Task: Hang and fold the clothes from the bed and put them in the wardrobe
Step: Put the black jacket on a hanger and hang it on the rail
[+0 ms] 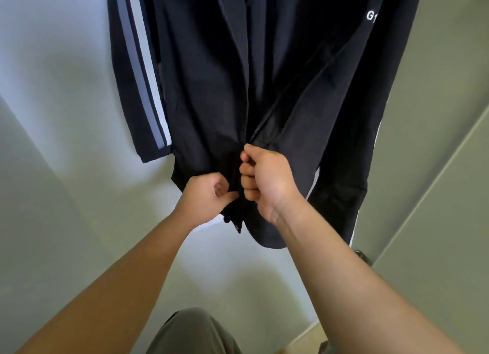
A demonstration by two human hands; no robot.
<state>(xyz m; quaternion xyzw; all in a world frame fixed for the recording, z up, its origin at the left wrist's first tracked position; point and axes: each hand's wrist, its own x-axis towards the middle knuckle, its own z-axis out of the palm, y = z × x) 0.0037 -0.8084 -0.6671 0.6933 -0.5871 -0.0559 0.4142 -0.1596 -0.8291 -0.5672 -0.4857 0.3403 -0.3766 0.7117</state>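
Jacket (206,83): dark navy, hanging full length against a pale wall (66,75), front edges parted above the hands.
Sleeve (137,75): hangs alongside, grey and white stripes running down it.
Right hand (264,179): clenched on one front edge, right at the foot of the zip (267,120).
Left hand (209,195): thumb and fingers pinching the other front edge near the hem, just beside the right.
Lettering (370,17): white, up high.

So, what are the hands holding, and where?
The dark jacket, at the bottom of its front opening: left hand on one edge, right hand on the other.
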